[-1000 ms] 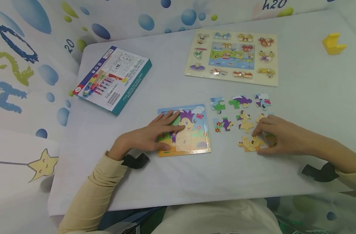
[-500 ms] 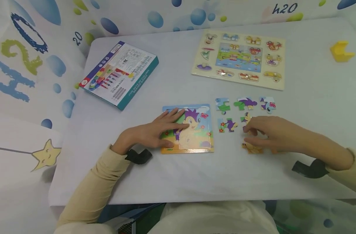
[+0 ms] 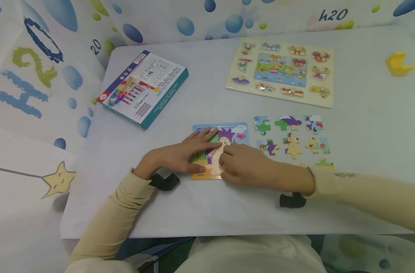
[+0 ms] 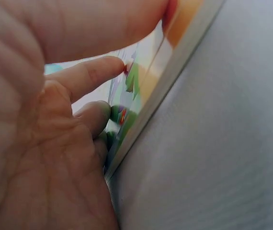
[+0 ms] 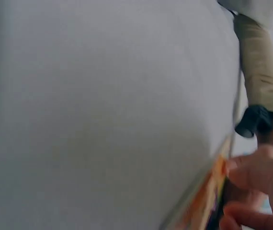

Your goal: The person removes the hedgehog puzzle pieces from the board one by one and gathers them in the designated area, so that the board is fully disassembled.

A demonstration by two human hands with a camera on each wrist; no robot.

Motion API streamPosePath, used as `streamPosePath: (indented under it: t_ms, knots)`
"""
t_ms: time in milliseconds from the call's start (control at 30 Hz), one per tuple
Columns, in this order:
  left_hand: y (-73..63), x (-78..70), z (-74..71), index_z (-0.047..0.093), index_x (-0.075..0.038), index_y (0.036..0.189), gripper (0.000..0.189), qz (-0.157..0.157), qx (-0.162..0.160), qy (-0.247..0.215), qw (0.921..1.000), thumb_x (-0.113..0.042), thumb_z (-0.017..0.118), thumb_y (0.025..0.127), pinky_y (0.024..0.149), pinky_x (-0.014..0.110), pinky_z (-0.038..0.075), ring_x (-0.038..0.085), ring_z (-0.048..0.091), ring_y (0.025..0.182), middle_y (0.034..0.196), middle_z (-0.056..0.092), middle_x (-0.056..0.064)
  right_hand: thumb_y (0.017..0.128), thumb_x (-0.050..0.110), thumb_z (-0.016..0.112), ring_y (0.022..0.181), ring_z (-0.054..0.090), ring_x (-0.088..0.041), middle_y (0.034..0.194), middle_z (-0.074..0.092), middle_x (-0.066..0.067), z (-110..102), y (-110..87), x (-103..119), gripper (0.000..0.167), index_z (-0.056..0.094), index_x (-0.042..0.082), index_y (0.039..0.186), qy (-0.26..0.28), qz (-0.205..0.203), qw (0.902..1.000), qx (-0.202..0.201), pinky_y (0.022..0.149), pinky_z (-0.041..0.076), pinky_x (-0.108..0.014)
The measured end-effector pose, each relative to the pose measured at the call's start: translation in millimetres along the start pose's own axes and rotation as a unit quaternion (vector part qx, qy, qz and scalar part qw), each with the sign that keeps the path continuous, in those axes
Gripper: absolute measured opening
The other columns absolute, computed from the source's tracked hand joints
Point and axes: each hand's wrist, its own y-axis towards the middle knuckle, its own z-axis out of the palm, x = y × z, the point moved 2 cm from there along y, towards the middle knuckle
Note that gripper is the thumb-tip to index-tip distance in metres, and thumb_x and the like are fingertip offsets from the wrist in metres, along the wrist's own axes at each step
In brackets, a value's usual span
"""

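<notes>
A framed puzzle board (image 3: 242,126) with a purple-haired cartoon animal lies on the white table. My left hand (image 3: 175,156) rests on its left side, fingers spread; the left wrist view shows the thumb (image 4: 103,24) along the orange lower edge. Over the board's right half is my right hand (image 3: 246,165), fingers bent toward the picture. In the right wrist view its thumb (image 5: 242,172) meets an orange edge; blur hides whether it holds a piece. To the right lie several loose pieces, including a top-left piece (image 3: 262,123) and a yellow piece (image 3: 293,146). The right forearm overlaps the lowest ones.
At the back left lies a flat teal-edged box (image 3: 144,89). A larger knob puzzle board (image 3: 233,81) lies at the back, with a yellow notched block (image 3: 398,64) to its right. The table's front edge runs close to my body.
My right hand has moved left from the loose pieces onto the puzzle board, uncovering the middle-row pieces. My left hand has stayed on the board. The head view has shifted slightly.
</notes>
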Motion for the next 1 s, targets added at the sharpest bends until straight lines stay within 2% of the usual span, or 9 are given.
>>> streamPosePath:
  t_ms: [133, 167, 333, 400, 600, 767, 1000]
  knots:
    - [2.2, -0.3, -1.2, 0.027, -0.01, 0.155, 0.076, 0.006, 0.0, -0.006, 1.0, -0.023, 0.066, 0.091, 0.121, 0.047, -0.01, 0.027, -0.01, 0.151, 0.165, 0.001, 0.01, 0.09, 0.033, 0.069, 0.105, 0.057, -0.022, 0.117, 0.058, -0.01, 12.8, 11.2, 8.2, 0.037, 0.064, 0.003, 0.111, 0.004, 0.046, 0.9989, -0.01, 0.093, 0.05, -0.037]
    - [2.4, -0.2, -1.5, 0.027, -0.009, 0.155, 0.076, 0.005, 0.0, -0.006, 1.0, -0.024, 0.067, 0.091, 0.121, 0.047, -0.009, 0.027, -0.01, 0.152, 0.165, 0.001, 0.01, 0.089, 0.036, 0.07, 0.105, 0.056, -0.023, 0.118, 0.058, -0.012, 15.6, 13.0, 9.4, 0.041, 0.064, 0.001, 0.111, 0.0, 0.055, 0.9984, -0.011, 0.092, 0.051, -0.037]
    - [0.5, 0.3, -3.0, 0.025, -0.011, 0.155, 0.087, -0.02, -0.001, -0.001, 0.9998, -0.03, 0.073, 0.086, 0.121, 0.047, -0.008, 0.026, -0.013, 0.151, 0.165, -0.005, 0.01, 0.088, 0.043, 0.07, 0.096, 0.053, -0.023, 0.106, 0.054, -0.014, 21.3, 18.2, 15.7, 0.054, 0.062, -0.004, 0.113, -0.032, 0.062, 0.9976, 0.002, 0.081, 0.051, -0.033]
    - [-1.0, 0.9, -3.4, 0.023, -0.013, 0.156, 0.096, -0.045, -0.006, 0.012, 0.9989, -0.035, 0.078, 0.081, 0.121, 0.047, -0.008, 0.026, -0.016, 0.15, 0.165, -0.009, 0.01, 0.088, 0.043, 0.07, 0.092, 0.051, -0.022, 0.102, 0.053, -0.012, 21.9, 19.2, 17.6, 0.056, 0.062, -0.006, 0.116, -0.04, 0.061, 0.9973, 0.008, 0.077, 0.05, -0.032]
    - [-5.0, 4.6, -4.5, 0.01, -0.014, 0.158, 0.122, -0.116, -0.017, 0.053, 0.9916, -0.048, 0.086, 0.069, 0.121, 0.047, -0.011, 0.026, -0.023, 0.148, 0.163, -0.017, 0.009, 0.089, 0.042, 0.069, 0.09, 0.053, -0.021, 0.102, 0.057, -0.011, 22.8, 19.4, 20.6, 0.054, 0.063, -0.003, 0.12, -0.058, 0.049, 0.9971, 0.005, 0.077, 0.05, -0.031]
    - [-5.4, 6.9, -4.5, 0.006, -0.012, 0.158, 0.127, -0.133, -0.009, 0.06, 0.9893, -0.052, 0.085, 0.067, 0.121, 0.045, -0.011, 0.024, -0.023, 0.148, 0.164, -0.017, 0.006, 0.088, 0.041, 0.071, 0.089, 0.052, -0.02, 0.101, 0.058, -0.01, 22.4, 19.9, 21.8, 0.051, 0.065, 0.0, 0.117, -0.055, 0.047, 0.9974, 0.004, 0.077, 0.048, -0.03]
    - [-6.1, 5.2, -5.9, 0.007, -0.012, 0.158, 0.13, -0.137, -0.001, 0.073, 0.9878, -0.056, 0.085, 0.064, 0.121, 0.045, -0.01, 0.025, -0.022, 0.149, 0.164, -0.015, 0.006, 0.084, 0.043, 0.075, 0.097, 0.051, -0.021, 0.111, 0.058, -0.01, 21.0, 25.2, 21.9, 0.057, 0.06, 0.001, 0.12, -0.023, 0.092, 0.9952, 0.021, 0.089, 0.049, -0.033]
